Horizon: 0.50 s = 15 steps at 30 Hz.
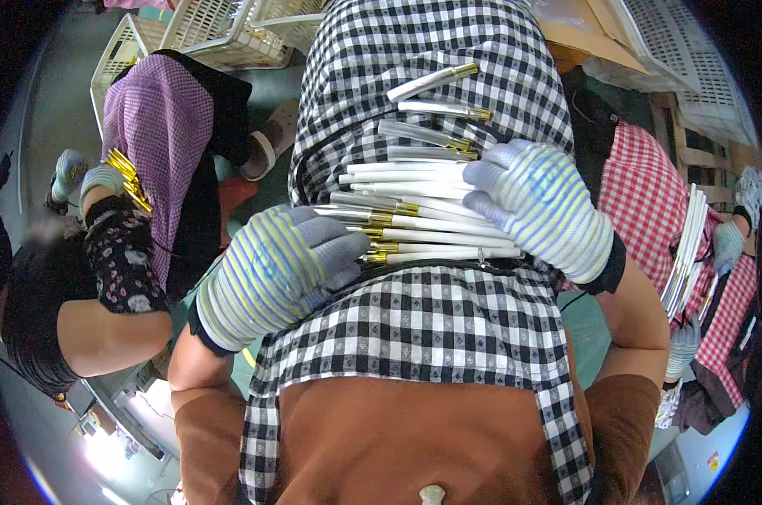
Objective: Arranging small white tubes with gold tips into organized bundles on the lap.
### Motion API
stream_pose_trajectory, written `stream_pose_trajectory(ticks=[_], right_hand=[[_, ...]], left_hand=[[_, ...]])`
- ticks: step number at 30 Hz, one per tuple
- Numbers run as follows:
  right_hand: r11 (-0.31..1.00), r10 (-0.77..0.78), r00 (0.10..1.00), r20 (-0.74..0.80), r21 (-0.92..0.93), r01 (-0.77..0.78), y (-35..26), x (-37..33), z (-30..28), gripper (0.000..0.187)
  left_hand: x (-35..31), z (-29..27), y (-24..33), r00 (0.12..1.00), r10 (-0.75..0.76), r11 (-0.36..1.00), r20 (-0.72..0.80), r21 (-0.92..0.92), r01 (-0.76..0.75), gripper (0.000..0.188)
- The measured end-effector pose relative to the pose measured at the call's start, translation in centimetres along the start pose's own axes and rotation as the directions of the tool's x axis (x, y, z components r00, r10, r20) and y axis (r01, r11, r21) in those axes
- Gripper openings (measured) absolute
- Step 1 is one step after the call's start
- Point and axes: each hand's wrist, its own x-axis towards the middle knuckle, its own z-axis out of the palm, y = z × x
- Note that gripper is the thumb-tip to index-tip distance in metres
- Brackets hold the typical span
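A checked apron (414,316) is spreading beneath the gloved left hand (267,269) and right hand (545,202), which are lying half-curled over opposite ends of white, gold-banded rods (414,178) on it, grip impossible to tell. A red-and-yellow sticker (713,460) is bearing marks too small to read.

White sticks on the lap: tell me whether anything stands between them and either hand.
Nothing visible does: the left gloved hand is at the left ends of some white sticks, the right gloved hand at the right ends.
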Motion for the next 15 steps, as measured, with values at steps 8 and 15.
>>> stream_pose_trajectory(ticks=[8,15], right_hand=[[0.950,-0.091,0.995,0.048,-0.295,0.101,-2.1,1.3,0.5,0.015],[0.992,-0.117,0.993,-0.004,-0.049,0.117,-0.9,0.6,-2.4,0.025]], left_hand=[[4.1,-1.4,-1.7,0.981,-0.080,0.983,-0.174,0.151,0.107,0.031],[10.3,-0.5,-4.3,0.996,-0.017,0.968,-0.089,0.250,0.039,0.024]])
